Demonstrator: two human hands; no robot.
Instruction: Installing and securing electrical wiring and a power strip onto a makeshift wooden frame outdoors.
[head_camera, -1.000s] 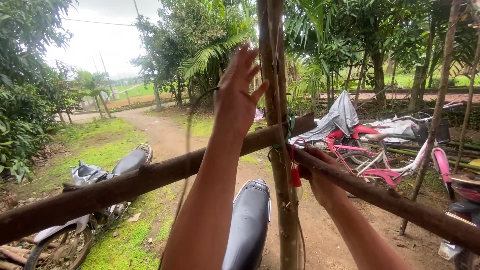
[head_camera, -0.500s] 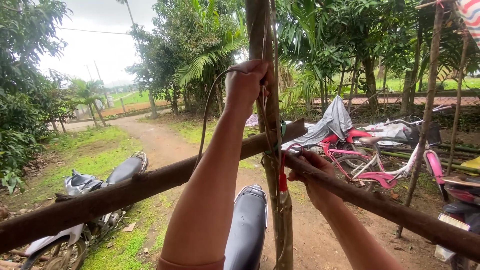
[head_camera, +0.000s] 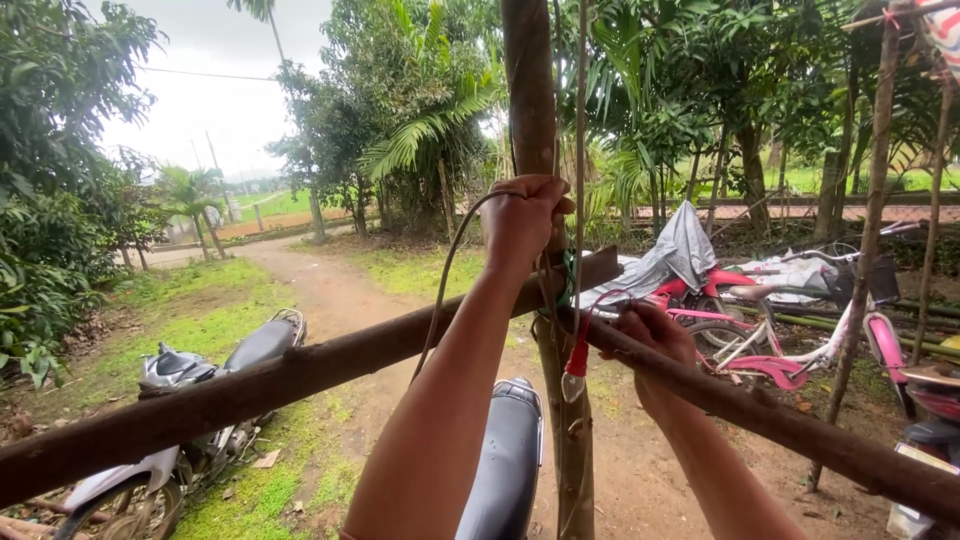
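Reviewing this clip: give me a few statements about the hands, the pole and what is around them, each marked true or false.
1. The left hand grips the upright wooden pole. True.
2. A thin cord loops down from the left hand. True.
3. The right hand is raised above the left hand. False: it is lower, at the slanted crossbar.
4. The bicycle on the right is blue. False: it is pink.
5. A motorbike stands on the grass at the left. True.
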